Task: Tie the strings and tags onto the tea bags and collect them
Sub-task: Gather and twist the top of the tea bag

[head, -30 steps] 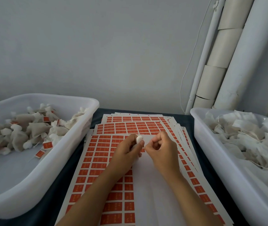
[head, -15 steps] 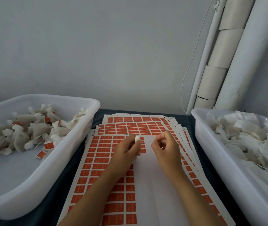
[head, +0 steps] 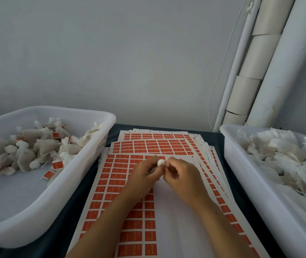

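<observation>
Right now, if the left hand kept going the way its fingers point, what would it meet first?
The left hand points toward the right hand, pinching the tea bag top. It would meet the right hand's fingertips almost at once; they look nearly touching, though depth is unclear.

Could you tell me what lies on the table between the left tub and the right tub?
In the head view, fanned tag sheets lie between left tub and right tub, with both hands above them.

The dark desk (head: 211,135) carries fanned tag sheets (head: 148,146) — a white bin (head: 85,164) just left of them, another bin (head: 241,164) just right.
</observation>
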{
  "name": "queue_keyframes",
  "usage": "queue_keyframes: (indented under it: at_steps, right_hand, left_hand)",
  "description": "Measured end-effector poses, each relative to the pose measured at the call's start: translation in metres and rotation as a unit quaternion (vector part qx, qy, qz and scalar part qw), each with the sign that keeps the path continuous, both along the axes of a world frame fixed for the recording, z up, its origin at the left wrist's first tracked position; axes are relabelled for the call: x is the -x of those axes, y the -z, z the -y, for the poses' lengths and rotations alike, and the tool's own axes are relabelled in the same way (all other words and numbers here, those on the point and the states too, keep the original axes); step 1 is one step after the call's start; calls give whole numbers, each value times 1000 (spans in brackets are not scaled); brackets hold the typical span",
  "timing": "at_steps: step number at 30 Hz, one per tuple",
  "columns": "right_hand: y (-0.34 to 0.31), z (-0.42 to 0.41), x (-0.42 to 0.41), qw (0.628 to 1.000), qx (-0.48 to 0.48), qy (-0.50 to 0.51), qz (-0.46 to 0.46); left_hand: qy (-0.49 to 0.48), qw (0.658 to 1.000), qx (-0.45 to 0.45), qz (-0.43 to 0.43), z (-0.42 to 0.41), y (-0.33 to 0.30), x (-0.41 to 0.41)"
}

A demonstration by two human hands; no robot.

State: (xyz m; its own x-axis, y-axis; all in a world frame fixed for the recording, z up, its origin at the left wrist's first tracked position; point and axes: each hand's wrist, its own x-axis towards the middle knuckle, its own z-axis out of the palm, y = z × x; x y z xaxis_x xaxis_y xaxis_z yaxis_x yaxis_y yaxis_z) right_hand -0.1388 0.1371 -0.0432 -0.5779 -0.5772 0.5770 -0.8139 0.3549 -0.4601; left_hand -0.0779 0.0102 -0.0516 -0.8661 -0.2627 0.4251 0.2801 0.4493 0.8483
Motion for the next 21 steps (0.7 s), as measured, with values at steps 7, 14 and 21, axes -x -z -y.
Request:
queue_keyframes:
  at_steps: [7,14,21]
  right_hand:
    - [1,4,-2,998,25,61,-17]
    - [2,2,5,996,6,21,91]
    - [-10,4,17,981,-144,85,98]
  left_hand:
    - [-27,1000,15,-5,-6,1,4]
    - [-70,998,-6,9,-4,1,3]
    - [-133,985,-105,35,3,0,7]
